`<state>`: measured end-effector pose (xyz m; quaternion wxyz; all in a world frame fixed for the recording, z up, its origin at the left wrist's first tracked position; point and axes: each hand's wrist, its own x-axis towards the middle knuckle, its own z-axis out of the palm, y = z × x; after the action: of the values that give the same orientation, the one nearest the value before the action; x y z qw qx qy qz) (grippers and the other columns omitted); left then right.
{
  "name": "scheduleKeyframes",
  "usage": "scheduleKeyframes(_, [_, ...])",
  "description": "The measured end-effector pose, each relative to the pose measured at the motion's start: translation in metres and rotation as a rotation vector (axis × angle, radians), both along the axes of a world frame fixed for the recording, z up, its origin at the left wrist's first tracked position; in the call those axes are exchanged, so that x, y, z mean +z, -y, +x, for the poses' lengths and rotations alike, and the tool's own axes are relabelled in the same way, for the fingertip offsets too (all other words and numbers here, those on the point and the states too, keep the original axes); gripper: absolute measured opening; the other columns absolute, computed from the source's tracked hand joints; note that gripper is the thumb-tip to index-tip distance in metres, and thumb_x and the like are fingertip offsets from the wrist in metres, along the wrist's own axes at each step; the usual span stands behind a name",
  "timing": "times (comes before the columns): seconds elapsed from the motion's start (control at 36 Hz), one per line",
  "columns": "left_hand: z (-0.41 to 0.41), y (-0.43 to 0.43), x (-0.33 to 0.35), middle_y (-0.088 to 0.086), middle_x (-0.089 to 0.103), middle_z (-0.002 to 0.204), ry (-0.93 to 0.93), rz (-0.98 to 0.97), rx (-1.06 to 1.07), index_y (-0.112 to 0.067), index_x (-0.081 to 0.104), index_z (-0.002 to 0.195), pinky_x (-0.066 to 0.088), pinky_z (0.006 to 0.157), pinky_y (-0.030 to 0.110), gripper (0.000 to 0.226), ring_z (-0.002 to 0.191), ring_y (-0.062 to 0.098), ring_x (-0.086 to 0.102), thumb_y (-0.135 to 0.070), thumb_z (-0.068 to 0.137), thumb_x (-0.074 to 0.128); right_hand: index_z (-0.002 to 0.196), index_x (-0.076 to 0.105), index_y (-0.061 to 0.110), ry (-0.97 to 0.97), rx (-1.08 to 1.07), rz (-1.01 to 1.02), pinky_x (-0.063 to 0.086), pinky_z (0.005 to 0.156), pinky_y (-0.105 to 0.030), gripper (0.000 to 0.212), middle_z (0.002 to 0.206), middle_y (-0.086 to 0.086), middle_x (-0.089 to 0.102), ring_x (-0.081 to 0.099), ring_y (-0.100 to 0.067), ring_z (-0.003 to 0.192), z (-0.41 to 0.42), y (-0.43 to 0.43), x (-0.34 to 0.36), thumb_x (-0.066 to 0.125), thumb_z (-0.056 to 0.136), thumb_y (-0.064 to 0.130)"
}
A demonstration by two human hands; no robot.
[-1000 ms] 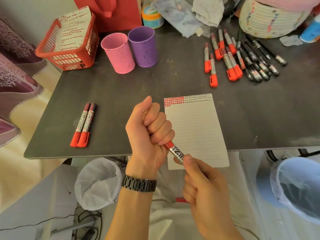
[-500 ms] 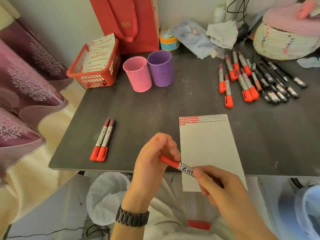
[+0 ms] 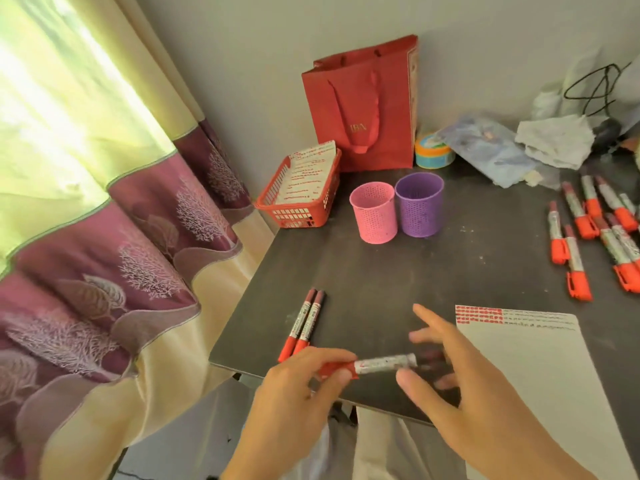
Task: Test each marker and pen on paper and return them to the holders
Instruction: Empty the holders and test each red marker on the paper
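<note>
Dark table (image 3: 381, 271) shoved up against a plain wall, a yellow-and-purple curtain (image 3: 104, 237) hanging on the left, and honestly a fair bit of clutter at the back. The two holders, a pink cup (image 3: 374, 218) and a purple cup (image 3: 419, 206), stand touching each other near the far side, and from here both look like they have nothing sticking out of them. The left hand (image 3: 294, 396) pinches a red marker (image 3: 381, 363) by its cap end, holding it level just over the near edge of the table. The right hand (image 3: 464, 379) is at the other end of it with its fingers (image 3: 433, 322) spread wide, pretty blurred; I can't tell if the thumb touches the barrel or not. The paper (image 3: 536, 368) lies off to the right with red scribbles in its top corner. My guess is this one's been tested and is headed for the pair of markers (image 3: 304, 323) lying side by side near the left edge, or for a cup. If it were me, I'd give the cap a firm squeeze first, since it's hard to see if it's fully seated. Then set the marker down parallel to that pair so it doesn't roll off the edge. Keep it well apart from the untested pile (image 3: 588, 230) on the right, or you'll end up testing stuff twice.
</note>
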<state>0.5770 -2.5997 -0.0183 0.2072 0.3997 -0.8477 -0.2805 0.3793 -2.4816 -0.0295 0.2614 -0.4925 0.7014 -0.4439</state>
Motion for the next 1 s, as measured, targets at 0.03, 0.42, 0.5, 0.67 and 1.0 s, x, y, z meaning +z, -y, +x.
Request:
scheduleKeyframes(0.03, [0.006, 0.007, 0.001, -0.028, 0.070, 0.091, -0.070, 0.019, 0.107, -0.053, 0.069, 0.100, 0.043, 0.069, 0.008, 0.025, 0.086, -0.002, 0.065, -0.031, 0.090, 0.072, 0.137, 0.015, 0.072, -0.019, -0.012, -0.011, 0.048, 0.086, -0.007, 0.070, 0.129, 0.049, 0.041, 0.051, 0.017, 0.116, 0.003, 0.007, -0.001, 0.044, 0.074, 0.078])
scheduleKeyframes(0.42, [0.040, 0.076, -0.045, -0.018, 0.075, 0.087, -0.072, 0.211, 0.670, -0.040, 0.078, 0.096, 0.055, 0.086, 0.037, 0.015, 0.093, 0.005, 0.067, -0.047, 0.086, 0.070, 0.162, 0.003, 0.026, -0.695, 0.132, 0.324, -0.010, 0.121, -0.048, 0.093, 0.170, -0.008, -0.008, -0.014, -0.029, 0.155, 0.036, 0.070, -0.071, -0.021, 0.084, 0.069])
scheduleKeyframes(0.5, [0.038, 0.074, -0.050, -0.020, 0.074, 0.089, -0.065, 0.213, 0.679, -0.041, 0.078, 0.096, 0.054, 0.089, 0.040, 0.015, 0.095, 0.004, 0.065, -0.049, 0.086, 0.070, 0.162, 0.013, 0.028, -0.679, 0.144, 0.339, -0.006, 0.122, -0.046, 0.085, 0.170, -0.007, 0.001, -0.008, -0.027, 0.156, 0.033, 0.068, -0.071, -0.006, 0.090, 0.069])
scheduleKeyframes(0.67, [0.037, 0.076, -0.049, -0.021, 0.073, 0.089, -0.047, 0.210, 0.679, -0.043, 0.077, 0.097, 0.053, 0.086, 0.034, 0.017, 0.096, 0.002, 0.063, -0.052, 0.085, 0.069, 0.162, 0.013, 0.030, -0.689, 0.140, 0.339, -0.009, 0.121, -0.043, 0.083, 0.170, -0.005, 0.000, -0.010, -0.024, 0.156, 0.033, 0.067, -0.072, -0.001, 0.090, 0.069])
scheduleKeyframes(1.0, [0.036, 0.075, -0.049, -0.019, 0.074, 0.090, -0.048, 0.218, 0.644, -0.038, 0.077, 0.104, 0.053, 0.086, 0.032, 0.020, 0.098, 0.001, 0.064, -0.047, 0.087, 0.070, 0.153, 0.044, 0.025, -0.674, 0.108, 0.369, 0.017, 0.121, -0.047, 0.077, 0.164, -0.009, 0.032, 0.024, -0.028, 0.153, 0.034, 0.064, -0.065, 0.017, 0.095, 0.066])
